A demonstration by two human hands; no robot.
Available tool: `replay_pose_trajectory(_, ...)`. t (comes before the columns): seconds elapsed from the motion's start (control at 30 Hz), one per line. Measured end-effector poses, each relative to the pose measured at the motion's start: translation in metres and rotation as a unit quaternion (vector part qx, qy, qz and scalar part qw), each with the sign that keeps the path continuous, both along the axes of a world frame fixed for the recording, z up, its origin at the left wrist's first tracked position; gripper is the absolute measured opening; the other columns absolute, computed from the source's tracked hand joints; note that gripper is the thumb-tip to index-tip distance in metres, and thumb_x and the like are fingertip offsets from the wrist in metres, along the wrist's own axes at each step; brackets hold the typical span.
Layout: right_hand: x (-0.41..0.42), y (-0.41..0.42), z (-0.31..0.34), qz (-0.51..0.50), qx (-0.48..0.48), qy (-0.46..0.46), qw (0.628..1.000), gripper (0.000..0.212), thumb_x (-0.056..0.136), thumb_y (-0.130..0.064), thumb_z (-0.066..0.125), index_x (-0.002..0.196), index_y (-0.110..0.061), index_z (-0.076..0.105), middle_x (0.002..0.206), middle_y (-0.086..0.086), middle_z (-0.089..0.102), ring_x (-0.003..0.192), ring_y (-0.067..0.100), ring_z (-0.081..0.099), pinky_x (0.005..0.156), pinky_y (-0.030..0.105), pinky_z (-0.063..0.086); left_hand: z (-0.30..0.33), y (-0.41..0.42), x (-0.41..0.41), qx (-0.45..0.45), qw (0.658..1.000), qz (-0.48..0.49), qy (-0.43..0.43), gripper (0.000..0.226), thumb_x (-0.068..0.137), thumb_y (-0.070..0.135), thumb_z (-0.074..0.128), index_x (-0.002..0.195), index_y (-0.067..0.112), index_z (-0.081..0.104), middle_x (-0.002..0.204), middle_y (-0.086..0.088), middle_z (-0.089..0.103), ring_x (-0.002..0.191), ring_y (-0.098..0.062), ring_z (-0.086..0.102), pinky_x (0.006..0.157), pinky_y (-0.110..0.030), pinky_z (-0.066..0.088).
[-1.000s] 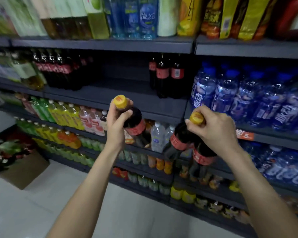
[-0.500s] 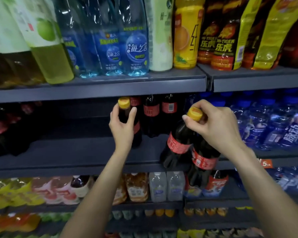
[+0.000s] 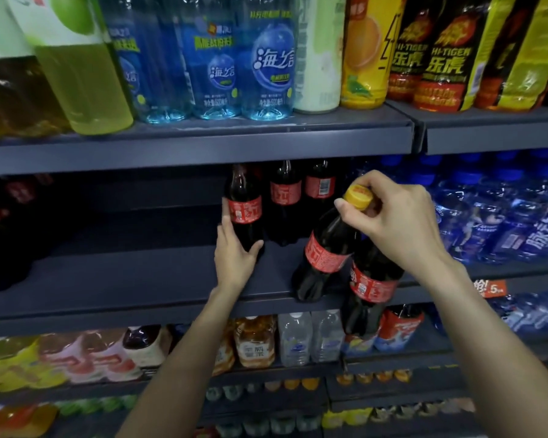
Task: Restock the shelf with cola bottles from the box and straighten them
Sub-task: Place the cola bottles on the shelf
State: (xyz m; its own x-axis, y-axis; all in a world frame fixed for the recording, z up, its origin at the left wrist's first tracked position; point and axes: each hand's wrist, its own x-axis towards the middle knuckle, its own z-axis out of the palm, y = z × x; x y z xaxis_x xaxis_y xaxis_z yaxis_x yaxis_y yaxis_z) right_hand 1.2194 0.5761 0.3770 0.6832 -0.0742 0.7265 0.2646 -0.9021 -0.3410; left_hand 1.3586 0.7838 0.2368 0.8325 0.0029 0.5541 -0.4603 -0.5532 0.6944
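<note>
A cola bottle (image 3: 246, 213) is being grasped low on its body by the fingers (image 3: 227, 227) of the left hand (image 3: 234, 257), curled around its left side, with the thumb pressed at its base. It is being stood upright on the dark shelf (image 3: 124, 279), at about nine o'clock from two shelved colas (image 3: 301, 197) just beside it, deep in the bay.

Two more bottles are being gripped by their necks in the right hand (image 3: 393, 222), its fingers clenched around the yellow cap (image 3: 358, 194) of the tilted front bottle (image 3: 326, 248). The base of that bottle is being held near the shelf's front edge; whether it is touching cannot be told. The second hanging bottle (image 3: 370, 292) is being carried at about five o'clock from the first, below the shelf edge and clear of it.

The task is judged to be partly done: three colas are being counted on the right of the bay and a dim cluster (image 3: 4, 216) at far nine o'clock, with a wide bare stretch between. Two bottles are yet to be placed and the row is yet to be straightened. The box is not being shown.
</note>
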Motion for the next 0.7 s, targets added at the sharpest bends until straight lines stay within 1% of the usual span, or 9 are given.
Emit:
replay_pose_trajectory(0.13,0.001,0.002,0.003,-0.004,-0.012,0.002,1.000,0.031,0.080,-0.045,0.066,0.086,-0.015,0.060,0.055,-0.007,0.055,0.054,0.018,0.055,0.055,0.028,0.038,0.011,-0.015,0.019,-0.037,0.999,0.015,0.037,0.113,0.075,0.011,0.078,0.146,0.040,-0.006,0.142,-0.016,0.042,0.117,-0.035,0.054,0.095,-0.044,0.047)
replay_pose_trajectory(0.27,0.004,0.007,0.005,-0.009,-0.023,-0.003,1.000,0.034,0.077,-0.049,0.058,0.086,-0.016,0.060,0.055,-0.008,0.053,0.056,0.021,0.057,0.056,0.028,0.037,0.018,-0.020,0.034,-0.068,0.995,0.004,0.075,0.104,0.076,0.008,0.076,0.151,0.026,0.005,0.154,-0.015,0.024,0.136,-0.033,0.035,0.105,-0.049,0.039)
replay_pose_trajectory(0.37,0.008,0.011,0.006,-0.004,-0.033,-0.006,0.999,0.035,0.077,-0.050,0.058,0.087,-0.016,0.061,0.056,-0.008,0.051,0.059,0.024,0.058,0.057,0.029,0.037,0.025,-0.026,0.010,-0.132,0.990,0.027,0.050,0.089,0.080,0.034,0.070,0.149,0.022,0.016,0.148,-0.016,0.027,0.135,-0.033,0.032,0.109,-0.051,0.033)
replay_pose_trajectory(0.4,0.009,0.012,0.008,-0.001,-0.032,-0.008,0.999,0.035,0.077,-0.050,0.059,0.087,-0.016,0.061,0.056,-0.008,0.051,0.060,0.025,0.059,0.057,0.029,0.038,0.028,-0.027,-0.007,-0.175,0.984,-0.001,0.044,0.081,0.081,0.046,0.064,0.147,0.021,0.023,0.144,-0.012,0.033,0.133,-0.027,0.036,0.109,-0.049,0.034)
replay_pose_trajectory(0.47,0.013,0.014,0.011,0.011,-0.029,-0.015,0.999,0.036,0.077,-0.052,0.058,0.088,-0.017,0.061,0.057,-0.007,0.053,0.061,0.026,0.060,0.056,0.030,0.040,0.035,-0.023,-0.045,-0.214,0.965,-0.148,0.043,0.074,0.079,0.058,0.058,0.140,0.024,0.032,0.138,0.001,0.043,0.128,-0.013,0.043,0.109,-0.039,0.036)
replay_pose_trajectory(0.53,0.018,0.018,0.015,0.028,-0.035,-0.031,0.999,0.042,0.076,-0.057,0.054,0.088,-0.018,0.061,0.059,-0.003,0.058,0.063,0.028,0.062,0.057,0.034,0.047,0.040,-0.019,-0.073,-0.130,0.948,-0.285,0.053,0.081,0.077,0.054,0.066,0.144,0.032,0.026,0.144,0.016,0.038,0.133,-0.004,0.038,0.110,-0.026,0.034)
replay_pose_trajectory(0.57,0.020,0.022,0.017,0.035,-0.043,-0.040,0.998,0.045,0.075,-0.059,0.051,0.088,-0.017,0.061,0.060,0.000,0.061,0.063,0.030,0.063,0.058,0.036,0.049,0.042,-0.019,-0.079,-0.080,0.944,-0.316,0.052,0.087,0.076,0.048,0.071,0.146,0.036,0.020,0.147,0.023,0.032,0.136,-0.001,0.033,0.111,-0.024,0.032)
replay_pose_trajectory(0.63,0.026,0.028,0.020,0.052,-0.063,-0.059,0.995,0.049,0.075,-0.061,0.049,0.089,-0.016,0.061,0.061,0.001,0.063,0.062,0.030,0.064,0.056,0.037,0.050,0.044,-0.022,-0.080,-0.050,0.952,-0.302,0.024,0.090,0.077,0.040,0.075,0.146,0.042,0.017,0.148,0.029,0.028,0.137,0.001,0.031,0.112,-0.033,0.035)
replay_pose_trajectory(0.7,0.030,0.027,0.023,0.075,-0.070,-0.083,0.991,0.054,0.076,-0.063,0.052,0.091,-0.013,0.062,0.057,-0.001,0.058,0.056,0.025,0.061,0.052,0.034,0.048,0.043,-0.024,-0.078,-0.077,0.963,-0.259,-0.002,0.086,0.077,0.040,0.073,0.143,0.047,0.018,0.146,0.027,0.033,0.135,0.000,0.037,0.107,-0.042,0.041)
